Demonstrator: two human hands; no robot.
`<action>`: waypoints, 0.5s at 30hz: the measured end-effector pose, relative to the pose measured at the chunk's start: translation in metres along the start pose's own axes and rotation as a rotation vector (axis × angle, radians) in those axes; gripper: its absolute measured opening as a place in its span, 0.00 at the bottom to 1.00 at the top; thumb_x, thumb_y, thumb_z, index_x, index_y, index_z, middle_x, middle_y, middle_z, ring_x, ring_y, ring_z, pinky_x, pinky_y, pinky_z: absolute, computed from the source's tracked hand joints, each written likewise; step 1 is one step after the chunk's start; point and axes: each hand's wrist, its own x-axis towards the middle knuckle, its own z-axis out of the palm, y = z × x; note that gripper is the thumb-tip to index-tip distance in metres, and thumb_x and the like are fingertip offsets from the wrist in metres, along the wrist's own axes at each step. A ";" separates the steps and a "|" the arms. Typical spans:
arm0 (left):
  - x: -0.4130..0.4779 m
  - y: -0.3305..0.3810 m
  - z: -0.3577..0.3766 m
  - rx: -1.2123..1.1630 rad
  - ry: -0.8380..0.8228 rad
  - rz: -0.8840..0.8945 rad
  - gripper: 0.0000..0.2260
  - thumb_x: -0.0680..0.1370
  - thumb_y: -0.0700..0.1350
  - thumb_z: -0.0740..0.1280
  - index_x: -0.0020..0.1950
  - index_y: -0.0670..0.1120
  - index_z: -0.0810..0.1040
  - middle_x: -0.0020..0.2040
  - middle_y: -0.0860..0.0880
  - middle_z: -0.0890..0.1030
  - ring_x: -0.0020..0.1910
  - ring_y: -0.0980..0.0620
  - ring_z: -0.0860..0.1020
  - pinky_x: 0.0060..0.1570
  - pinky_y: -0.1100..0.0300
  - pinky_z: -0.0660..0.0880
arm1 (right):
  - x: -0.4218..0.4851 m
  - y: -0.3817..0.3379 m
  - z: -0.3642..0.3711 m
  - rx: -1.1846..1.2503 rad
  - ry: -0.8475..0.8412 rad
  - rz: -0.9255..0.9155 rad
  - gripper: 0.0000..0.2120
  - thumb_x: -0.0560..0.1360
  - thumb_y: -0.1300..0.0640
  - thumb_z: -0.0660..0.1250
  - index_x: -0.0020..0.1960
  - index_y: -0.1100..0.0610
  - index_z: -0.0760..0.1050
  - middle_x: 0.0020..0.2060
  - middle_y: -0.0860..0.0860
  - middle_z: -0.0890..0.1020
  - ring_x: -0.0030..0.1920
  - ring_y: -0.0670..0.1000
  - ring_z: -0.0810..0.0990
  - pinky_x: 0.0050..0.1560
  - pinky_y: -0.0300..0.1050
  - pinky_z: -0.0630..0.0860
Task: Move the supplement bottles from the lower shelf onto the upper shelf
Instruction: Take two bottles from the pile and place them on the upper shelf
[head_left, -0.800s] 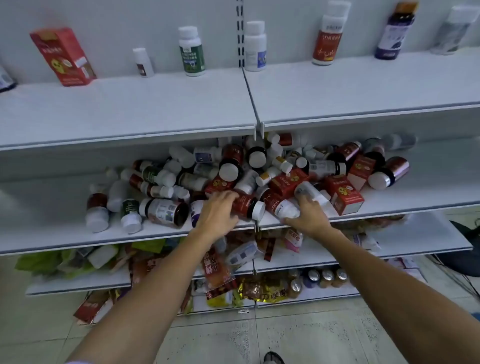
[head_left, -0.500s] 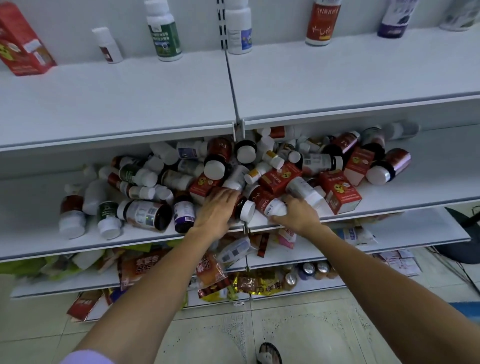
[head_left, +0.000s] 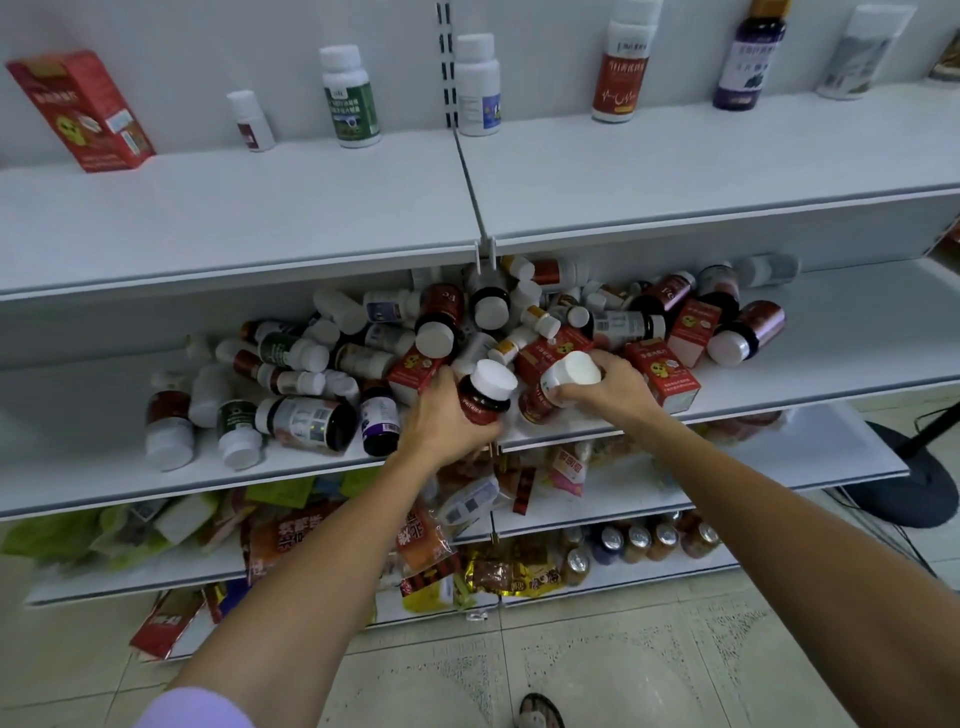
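Observation:
A heap of supplement bottles and red boxes lies on the lower shelf (head_left: 831, 364). My left hand (head_left: 441, 421) grips a red bottle with a white cap (head_left: 488, 392), tilted up off the pile at the shelf's front. My right hand (head_left: 610, 387) grips a second red bottle with a white cap (head_left: 563, 382), also raised, just to the right of the first. The upper shelf (head_left: 675, 171) carries several upright bottles along its back wall, among them a green-labelled bottle (head_left: 350, 96) and a white bottle (head_left: 478, 85).
A red box (head_left: 80, 109) leans at the upper shelf's far left. A purple bottle (head_left: 750, 54) and a red-labelled bottle (head_left: 623, 62) stand at the right. Snack packets (head_left: 291, 530) and cans (head_left: 644, 540) fill the shelves below. A black stand base (head_left: 914, 483) sits on the tiled floor.
Both hands reached into the pile, closed round one red bottle each and lifted them so the white caps point up toward me.

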 end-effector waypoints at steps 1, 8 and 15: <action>-0.004 0.001 -0.004 -0.054 -0.023 -0.024 0.29 0.63 0.59 0.74 0.55 0.48 0.66 0.51 0.48 0.75 0.51 0.47 0.75 0.46 0.55 0.71 | -0.005 -0.005 -0.002 0.059 0.011 0.024 0.22 0.68 0.57 0.75 0.59 0.58 0.74 0.51 0.53 0.77 0.52 0.53 0.75 0.50 0.45 0.73; -0.048 0.016 -0.045 -0.473 -0.084 -0.074 0.19 0.68 0.54 0.74 0.54 0.50 0.74 0.44 0.54 0.78 0.44 0.55 0.76 0.47 0.59 0.71 | -0.050 -0.037 -0.018 0.576 0.014 0.133 0.12 0.71 0.62 0.67 0.54 0.63 0.73 0.48 0.57 0.78 0.49 0.54 0.77 0.45 0.46 0.75; -0.094 0.038 -0.086 -0.642 -0.076 0.041 0.19 0.68 0.51 0.75 0.53 0.49 0.72 0.48 0.50 0.79 0.49 0.50 0.78 0.50 0.56 0.75 | -0.105 -0.070 -0.038 0.731 0.087 0.082 0.05 0.73 0.57 0.64 0.47 0.57 0.73 0.43 0.55 0.77 0.43 0.52 0.77 0.52 0.52 0.76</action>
